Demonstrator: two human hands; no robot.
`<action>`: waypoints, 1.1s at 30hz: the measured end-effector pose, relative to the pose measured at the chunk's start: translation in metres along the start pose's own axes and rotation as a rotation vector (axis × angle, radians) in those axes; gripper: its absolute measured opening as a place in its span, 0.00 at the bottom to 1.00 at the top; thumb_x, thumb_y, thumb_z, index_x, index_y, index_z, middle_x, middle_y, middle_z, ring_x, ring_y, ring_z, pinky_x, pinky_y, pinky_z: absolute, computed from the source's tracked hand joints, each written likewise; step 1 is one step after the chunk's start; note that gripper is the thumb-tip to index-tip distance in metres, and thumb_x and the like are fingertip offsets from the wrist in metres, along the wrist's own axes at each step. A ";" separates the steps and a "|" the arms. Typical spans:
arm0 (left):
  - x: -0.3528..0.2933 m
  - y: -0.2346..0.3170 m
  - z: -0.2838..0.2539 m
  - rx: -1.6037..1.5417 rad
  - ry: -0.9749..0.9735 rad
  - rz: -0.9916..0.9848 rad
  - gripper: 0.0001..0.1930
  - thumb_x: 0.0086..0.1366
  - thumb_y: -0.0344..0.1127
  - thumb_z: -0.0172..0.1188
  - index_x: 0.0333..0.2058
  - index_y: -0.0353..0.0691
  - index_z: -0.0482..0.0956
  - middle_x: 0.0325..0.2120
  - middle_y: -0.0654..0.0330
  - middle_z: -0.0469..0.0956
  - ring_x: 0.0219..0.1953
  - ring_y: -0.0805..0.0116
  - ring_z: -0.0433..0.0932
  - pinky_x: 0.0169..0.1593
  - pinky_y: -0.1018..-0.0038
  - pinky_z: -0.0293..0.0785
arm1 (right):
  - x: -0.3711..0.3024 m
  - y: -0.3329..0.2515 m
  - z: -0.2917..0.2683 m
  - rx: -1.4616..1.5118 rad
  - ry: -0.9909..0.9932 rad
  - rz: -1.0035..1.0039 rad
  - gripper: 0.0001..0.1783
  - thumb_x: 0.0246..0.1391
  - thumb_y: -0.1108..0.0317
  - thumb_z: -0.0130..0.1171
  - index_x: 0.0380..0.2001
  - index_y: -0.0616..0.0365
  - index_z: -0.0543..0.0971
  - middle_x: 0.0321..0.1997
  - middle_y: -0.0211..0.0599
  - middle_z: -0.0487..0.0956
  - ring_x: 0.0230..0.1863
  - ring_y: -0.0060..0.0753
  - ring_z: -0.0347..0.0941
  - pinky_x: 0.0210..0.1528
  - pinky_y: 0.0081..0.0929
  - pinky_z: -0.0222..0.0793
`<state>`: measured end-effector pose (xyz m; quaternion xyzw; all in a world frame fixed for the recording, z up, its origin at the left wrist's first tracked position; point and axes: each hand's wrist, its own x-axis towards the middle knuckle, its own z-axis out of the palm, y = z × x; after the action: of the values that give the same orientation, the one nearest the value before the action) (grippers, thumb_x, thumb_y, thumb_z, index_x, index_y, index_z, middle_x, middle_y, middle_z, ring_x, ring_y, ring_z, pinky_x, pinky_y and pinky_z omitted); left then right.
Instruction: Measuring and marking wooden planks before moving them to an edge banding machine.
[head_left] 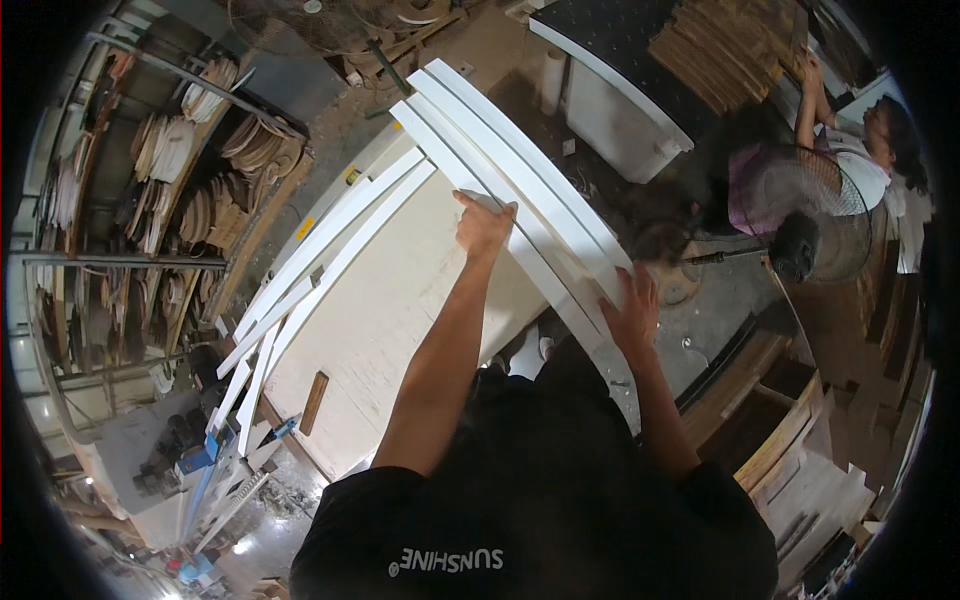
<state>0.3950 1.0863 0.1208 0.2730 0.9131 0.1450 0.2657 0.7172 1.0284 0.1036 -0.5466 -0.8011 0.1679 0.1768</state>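
Note:
Several long white strips lie side by side in front of me, running from the far middle toward my right side. My left hand (484,230) is at the near edge of the inner white strip (445,153), its thumb against the strip and one finger pointing out to the left. Part of its grip is hidden. My right hand (634,312) grips the near right end of the strips, with fingers over the outer white strip (545,182) and the thumb toward the inner one. Beneath is a pale worktable (375,310).
More white strips (335,255) lie along the table's left side. A small brown wood block (313,403) and a blue clamp (285,428) are near its left corner. Shelves of curved wood pieces (215,210) stand left. At right are a fan (797,245) and another person (850,165).

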 end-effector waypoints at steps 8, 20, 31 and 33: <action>0.009 0.007 0.010 -0.017 0.068 0.067 0.59 0.65 0.58 0.66 0.77 0.27 0.40 0.48 0.40 0.85 0.50 0.42 0.86 0.55 0.53 0.81 | -0.003 0.006 0.001 0.020 -0.003 -0.007 0.40 0.51 0.59 0.74 0.68 0.48 0.72 0.75 0.50 0.65 0.74 0.65 0.60 0.74 0.58 0.59; 0.004 -0.041 0.037 -0.425 0.106 0.229 0.42 0.77 0.52 0.57 0.74 0.26 0.52 0.41 0.49 0.87 0.39 0.54 0.87 0.42 0.59 0.81 | -0.004 -0.005 -0.006 -0.019 0.090 -0.074 0.37 0.48 0.63 0.76 0.63 0.51 0.77 0.74 0.43 0.67 0.76 0.58 0.60 0.80 0.59 0.52; -0.038 -0.052 0.090 -0.861 0.179 0.303 0.35 0.77 0.42 0.62 0.72 0.24 0.59 0.28 0.58 0.77 0.28 0.69 0.71 0.33 0.68 0.72 | -0.030 -0.059 -0.008 -0.025 0.042 -0.072 0.33 0.51 0.61 0.72 0.61 0.52 0.78 0.68 0.40 0.69 0.77 0.57 0.57 0.81 0.62 0.48; -0.035 -0.059 0.087 -0.869 0.151 0.340 0.34 0.77 0.41 0.61 0.72 0.26 0.60 0.27 0.58 0.76 0.28 0.69 0.71 0.34 0.68 0.72 | -0.035 -0.063 -0.002 0.009 0.035 -0.059 0.33 0.51 0.61 0.73 0.61 0.53 0.78 0.67 0.41 0.70 0.77 0.58 0.57 0.81 0.62 0.48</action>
<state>0.4442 1.0288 0.0399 0.2709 0.7269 0.5747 0.2606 0.6781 0.9741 0.1308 -0.5247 -0.8130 0.1565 0.1981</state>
